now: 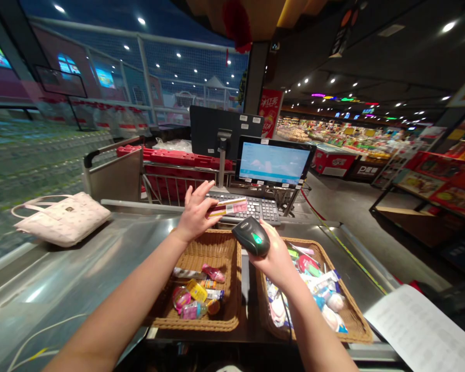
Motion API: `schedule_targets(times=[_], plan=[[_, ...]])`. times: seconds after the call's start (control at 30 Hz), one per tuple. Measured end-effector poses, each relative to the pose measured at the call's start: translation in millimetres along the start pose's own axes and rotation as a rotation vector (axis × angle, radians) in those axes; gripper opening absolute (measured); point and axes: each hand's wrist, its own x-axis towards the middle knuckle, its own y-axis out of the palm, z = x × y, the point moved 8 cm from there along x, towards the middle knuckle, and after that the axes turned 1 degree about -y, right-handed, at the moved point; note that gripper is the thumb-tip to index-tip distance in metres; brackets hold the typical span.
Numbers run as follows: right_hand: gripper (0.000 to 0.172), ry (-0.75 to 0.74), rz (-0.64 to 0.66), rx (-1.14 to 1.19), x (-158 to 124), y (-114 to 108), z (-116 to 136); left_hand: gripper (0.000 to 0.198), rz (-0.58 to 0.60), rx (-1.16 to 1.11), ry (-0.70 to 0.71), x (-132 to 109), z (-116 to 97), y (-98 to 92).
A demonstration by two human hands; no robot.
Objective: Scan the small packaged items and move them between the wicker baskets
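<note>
Stainless steel of the checkout counter (73, 279) carries two wicker baskets side by side, and the risks gather just above them. The left hand (196, 212) raises a slim pink-and-yellow packet (228, 207) at about twelve o'clock, close to the black handheld barcode scanner (251, 236) in the right hand (265, 249). The packet appears to be pinched at one end, with the other fingers (189, 192) splayed open, so a small shift of grip could let it drop onto the keyboard (256, 209) or into the left basket (194, 324). A barcode tilted away from the scanner, or masked by a thumb, might also fail to read. Small bottles and packets crowd the right basket (356, 330), and a careless sweep of the right wrist could tip some over its rim or disturb the loose paper sheet (418, 330) at four o'clock.

Both forearms reach forward from the bottom of the view, elbows out of sight. The left wrist is cocked upward, while the right hand is clenched around the scanner, its fingers partly hidden behind the scanner's body.
</note>
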Motion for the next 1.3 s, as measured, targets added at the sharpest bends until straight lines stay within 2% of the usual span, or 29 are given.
schedule_targets(times=[0.3, 0.53, 0.93, 1.13, 1.3], plan=[[0.046, 0.007, 0.019, -0.001, -3.1, 3.5, -2.1, 0.022, -0.001, -0.014, -0.012, -5.4, 3.4, -1.1], [0.050, 0.025, 0.018, -0.002, -6.3, 6.5, -4.6, 0.022, 0.039, -0.007, -0.037, -20.4, 10.9, 5.0], [0.048, 0.055, 0.088, -0.016, -12.6, 24.6, -16.7, 0.023, 0.229, -0.003, -0.075, -74.3, 25.5, 23.9], [0.046, 0.043, 0.097, -0.002, -11.3, 29.8, -14.4, 0.023, 0.333, -0.020, -0.102, -111.1, 37.5, 39.8], [0.045, 0.029, 0.094, 0.005, -8.8, 33.2, -11.4, 0.023, 0.397, -0.016, -0.109, -131.6, 45.7, 48.7]])
